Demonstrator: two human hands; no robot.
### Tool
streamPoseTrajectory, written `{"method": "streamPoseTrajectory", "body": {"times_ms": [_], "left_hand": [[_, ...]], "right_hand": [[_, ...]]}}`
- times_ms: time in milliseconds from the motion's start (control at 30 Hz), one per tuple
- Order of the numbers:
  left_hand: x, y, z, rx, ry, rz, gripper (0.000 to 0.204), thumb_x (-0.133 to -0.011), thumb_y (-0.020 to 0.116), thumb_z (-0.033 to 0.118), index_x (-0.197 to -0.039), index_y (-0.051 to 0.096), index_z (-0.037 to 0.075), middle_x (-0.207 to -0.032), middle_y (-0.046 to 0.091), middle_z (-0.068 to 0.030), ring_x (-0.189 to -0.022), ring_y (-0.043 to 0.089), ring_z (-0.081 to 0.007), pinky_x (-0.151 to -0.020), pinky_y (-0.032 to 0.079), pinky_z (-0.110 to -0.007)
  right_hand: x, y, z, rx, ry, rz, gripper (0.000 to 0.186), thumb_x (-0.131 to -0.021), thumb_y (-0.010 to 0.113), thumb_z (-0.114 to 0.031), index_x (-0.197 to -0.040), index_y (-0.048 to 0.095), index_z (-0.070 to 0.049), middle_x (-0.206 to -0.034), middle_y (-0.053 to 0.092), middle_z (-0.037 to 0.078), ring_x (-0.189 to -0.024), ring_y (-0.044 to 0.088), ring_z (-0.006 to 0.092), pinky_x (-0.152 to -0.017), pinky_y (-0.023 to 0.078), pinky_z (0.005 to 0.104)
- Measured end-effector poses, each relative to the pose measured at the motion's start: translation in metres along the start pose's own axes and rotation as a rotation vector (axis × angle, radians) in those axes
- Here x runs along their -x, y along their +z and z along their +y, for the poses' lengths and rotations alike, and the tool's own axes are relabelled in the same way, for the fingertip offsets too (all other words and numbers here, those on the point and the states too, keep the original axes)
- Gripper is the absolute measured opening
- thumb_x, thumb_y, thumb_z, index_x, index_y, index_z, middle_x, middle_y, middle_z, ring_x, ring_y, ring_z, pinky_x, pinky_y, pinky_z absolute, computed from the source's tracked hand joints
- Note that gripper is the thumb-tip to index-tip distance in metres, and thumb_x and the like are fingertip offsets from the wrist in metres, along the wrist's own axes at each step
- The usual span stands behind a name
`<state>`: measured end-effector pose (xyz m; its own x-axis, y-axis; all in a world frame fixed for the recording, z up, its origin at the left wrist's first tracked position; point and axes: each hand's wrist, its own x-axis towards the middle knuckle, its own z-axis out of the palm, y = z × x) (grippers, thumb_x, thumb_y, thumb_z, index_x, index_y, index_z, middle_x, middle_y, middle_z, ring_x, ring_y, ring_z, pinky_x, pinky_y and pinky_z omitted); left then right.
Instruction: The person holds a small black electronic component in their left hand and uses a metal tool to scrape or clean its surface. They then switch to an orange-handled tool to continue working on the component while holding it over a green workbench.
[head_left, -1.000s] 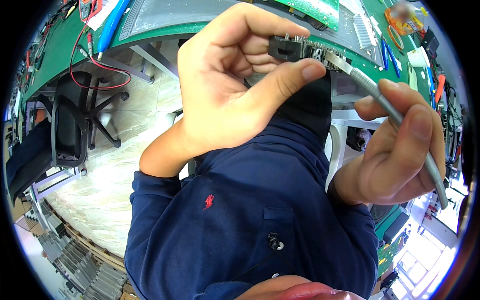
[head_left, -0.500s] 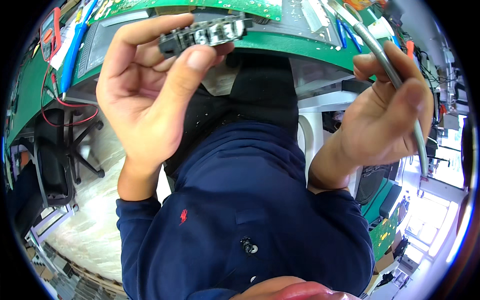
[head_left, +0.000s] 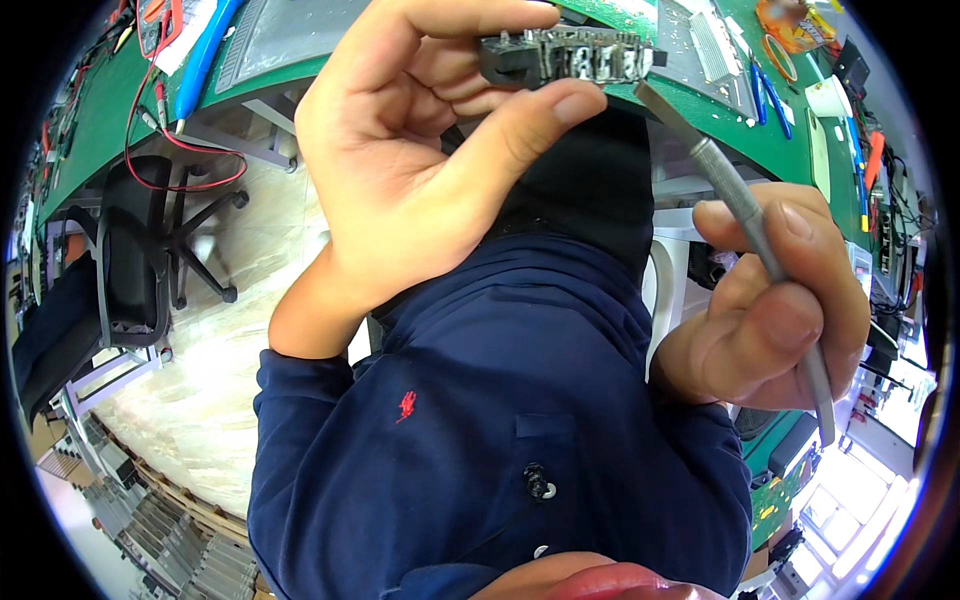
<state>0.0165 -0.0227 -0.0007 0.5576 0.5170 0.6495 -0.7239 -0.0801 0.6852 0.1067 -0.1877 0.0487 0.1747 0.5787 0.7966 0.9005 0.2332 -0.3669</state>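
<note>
My left hand [head_left: 410, 170] is closed on a small black rectangular block [head_left: 575, 58], pinched between the thumb below and the fingers above. A row of whitish, rounded faces shows along the block's side. In my right hand [head_left: 760, 345] is a slim metal hand tool [head_left: 732, 178] with a flat, blade-like tip and a knurled section. Fingers and thumb grip it from both sides, and its rear end sticks out below the hand. The flat tip lies just under the block's right end; whether the two touch, I cannot tell.
Over the green bench [head_left: 275, 115] lie a grey mat [head_left: 285, 45], a blue pen-like tool [head_left: 205, 70] and a red meter [head_left: 165, 20] with leads hanging off the edge. Blue-handled tweezers or pliers [head_left: 768, 98] and a white cup [head_left: 825, 98] are at the right. A black chair [head_left: 135, 250] stands left.
The left hand and block now appear farther right and slightly higher. The right hand has turned the tool, and its tip has come down and left, close to the block.
</note>
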Motion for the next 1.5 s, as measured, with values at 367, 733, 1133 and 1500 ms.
{"method": "streamPoseTrajectory", "body": {"times_ms": [367, 733, 1133, 1500], "left_hand": [[-0.001, -0.006, -0.002, -0.098, 0.048, -0.048, 0.033, -0.080, 0.063, -0.005, -0.110, 0.050, -0.009, -0.097, 0.062, -0.0204, -0.087, 0.066, -0.0273, -0.079, 0.055, -0.035], [0.000, -0.006, 0.000, -0.143, 0.062, -0.063, 0.033, -0.078, 0.064, -0.008, -0.108, 0.050, -0.010, -0.097, 0.062, -0.0203, -0.087, 0.066, -0.0260, -0.079, 0.055, -0.033], [0.000, -0.007, 0.000, -0.159, 0.082, -0.059, 0.034, -0.076, 0.065, -0.011, -0.107, 0.050, -0.011, -0.096, 0.062, -0.0202, -0.086, 0.065, -0.0245, -0.079, 0.054, -0.031], [-0.002, -0.002, 0.002, -0.122, 0.142, -0.046, 0.035, -0.074, 0.066, -0.014, -0.105, 0.050, -0.012, -0.096, 0.062, -0.0200, -0.086, 0.065, -0.0229, -0.079, 0.054, -0.029]], "right_hand": [[-0.006, 0.014, -0.001, 0.050, -0.027, 0.073, 0.029, -0.091, 0.052, -0.019, -0.096, 0.058, 0.009, -0.071, 0.063, 0.023, -0.061, 0.061, 0.0251, -0.058, 0.047, 0.0299], [-0.015, 0.008, -0.006, 0.155, -0.147, -0.076, 0.023, -0.091, 0.052, -0.011, -0.094, 0.057, 0.011, -0.078, 0.063, 0.023, -0.061, 0.064, 0.0292, -0.055, 0.053, 0.0332], [-0.020, 0.007, -0.005, 0.125, -0.154, -0.097, 0.023, -0.091, 0.052, -0.012, -0.090, 0.058, 0.011, -0.077, 0.063, 0.022, -0.061, 0.063, 0.0285, -0.056, 0.052, 0.0327], [-0.017, 0.007, -0.003, 0.067, -0.083, -0.050, 0.023, -0.090, 0.052, -0.011, -0.091, 0.060, 0.011, -0.074, 0.063, 0.022, -0.061, 0.063, 0.0265, -0.059, 0.050, 0.0332]]}}
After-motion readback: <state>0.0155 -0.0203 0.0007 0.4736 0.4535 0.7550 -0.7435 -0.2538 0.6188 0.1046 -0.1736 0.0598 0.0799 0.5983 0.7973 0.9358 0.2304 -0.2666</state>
